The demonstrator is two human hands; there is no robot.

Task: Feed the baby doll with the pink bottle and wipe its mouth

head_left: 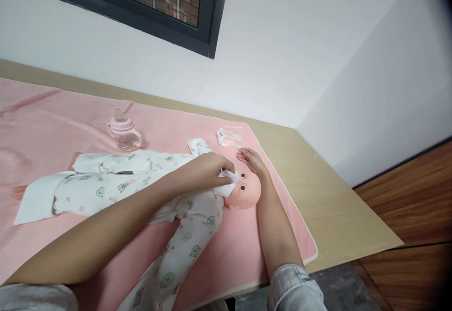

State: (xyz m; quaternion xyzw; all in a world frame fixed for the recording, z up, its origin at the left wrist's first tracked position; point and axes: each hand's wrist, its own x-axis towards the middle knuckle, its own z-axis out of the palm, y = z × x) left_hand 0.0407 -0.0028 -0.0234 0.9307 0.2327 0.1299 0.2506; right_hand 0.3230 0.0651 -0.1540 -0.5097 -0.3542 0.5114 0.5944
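A baby doll [250,194] lies on its back on a pink blanket [243,245], its head to the right. It wears white clothes [201,217] with a small green and pink animal print. My left hand [213,169] is closed on a white tissue [228,188], which covers the lower part of the doll's face below the eyes. Beyond the top of the doll's head rests my right hand [251,159], fingers stretched out and holding nothing. Its wrist is against or very near the head; I cannot tell which.
A pink baby bottle [123,131] with handles stands behind the doll's legs. Just past my right fingers lies a crumpled clear plastic packet [229,138]. The wooden tabletop [318,198] extends right of the blanket, with a white wall [268,66] behind and wooden panels [409,198] at right.
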